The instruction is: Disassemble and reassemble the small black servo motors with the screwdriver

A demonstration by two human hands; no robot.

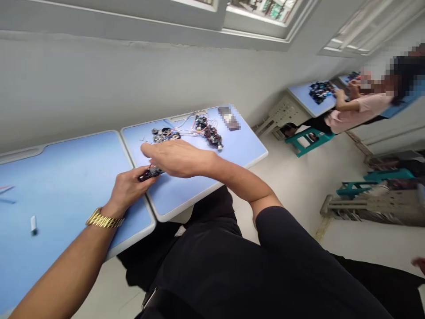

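Low over the blue tables, near the seam between them, my left hand is closed around a small dark assembly with metal-looking parts. My right hand is bent over that same assembly from above and to the right. Its fingers curl down and are mostly hidden behind the back of the hand, so what they pinch does not show. Just beyond the right hand lie a black part with round pieces and a cluster of dark, wired parts. Thin orange and pale wires run between them.
Two blue tables stand against the wall. A pixelated dark object lies at the far right corner. A small white-and-green stick lies at left. Another person sits by a farther table with dark parts.
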